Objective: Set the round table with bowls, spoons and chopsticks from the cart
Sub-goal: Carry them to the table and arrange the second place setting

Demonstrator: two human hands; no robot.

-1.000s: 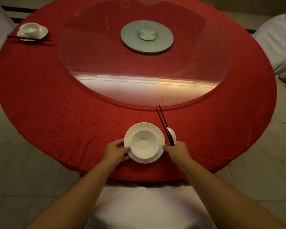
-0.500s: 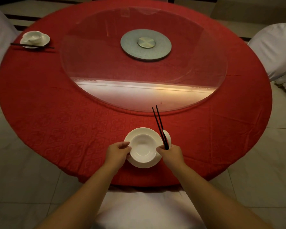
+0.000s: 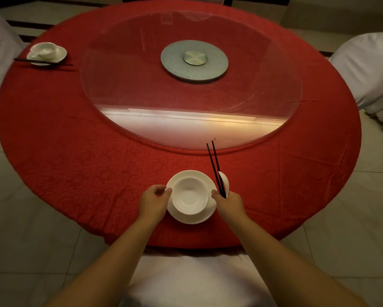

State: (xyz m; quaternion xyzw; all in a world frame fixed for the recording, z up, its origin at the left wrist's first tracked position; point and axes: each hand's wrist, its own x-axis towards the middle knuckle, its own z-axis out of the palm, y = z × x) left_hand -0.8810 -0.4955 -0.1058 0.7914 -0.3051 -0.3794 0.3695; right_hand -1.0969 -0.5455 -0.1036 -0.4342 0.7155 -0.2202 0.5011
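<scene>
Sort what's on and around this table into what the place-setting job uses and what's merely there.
In use: bowl on plate, chopsticks, spoon, left hand, right hand, far setting.

Merely there: glass turntable, covered chairs.

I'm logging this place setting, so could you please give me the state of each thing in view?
Bowl: upright, empty, on the plate.
Plate: flat, near table edge.
Chopsticks: held, tips toward the turntable.
Spoon: held with the chopsticks.
Left hand: grips the plate rim.
Right hand: grips chopsticks and spoon.
</scene>
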